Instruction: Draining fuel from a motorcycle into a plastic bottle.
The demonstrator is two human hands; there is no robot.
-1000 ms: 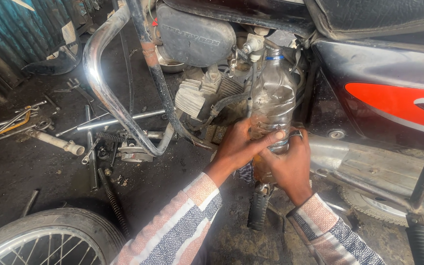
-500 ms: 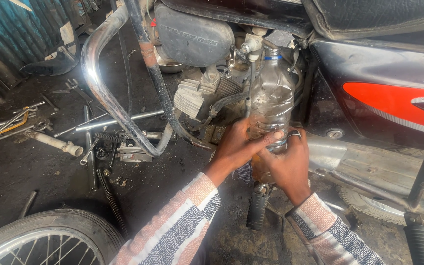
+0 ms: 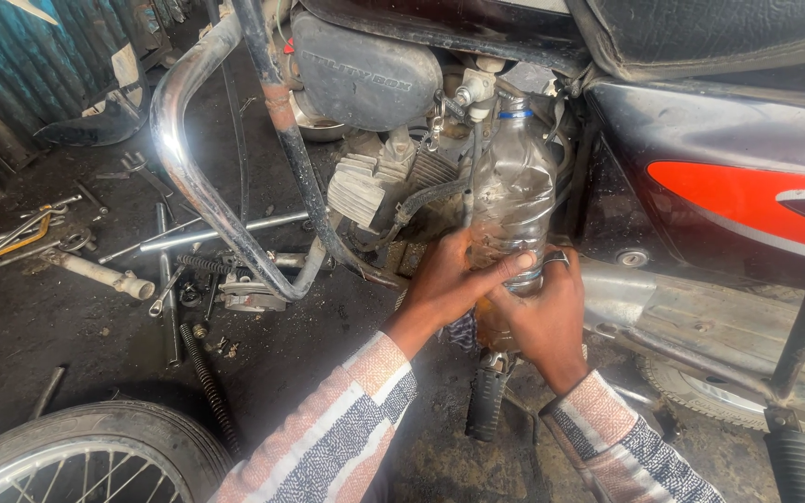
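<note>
A crumpled clear plastic bottle (image 3: 511, 200) stands upright beside the motorcycle engine (image 3: 379, 182), its neck near a small hose fitting. Brownish liquid sits in its lower part. My left hand (image 3: 449, 284) wraps the bottle's lower left side, thumb laid across the front. My right hand (image 3: 542, 317) grips the bottle's base from the right, with a ring on one finger. Both sleeves are striped in orange, white and dark blue. Below the hands hangs a black footpeg (image 3: 486, 401).
A chrome crash bar (image 3: 188, 177) curves at the left of the engine. Metal rods, springs and tools (image 3: 170, 279) lie on the dark oily floor. A tyre with spokes (image 3: 76, 456) sits at bottom left. The red-and-black side panel (image 3: 747, 205) and exhaust are at right.
None of note: both hands keep the same grip on the bottle, and the view has barely shifted.
</note>
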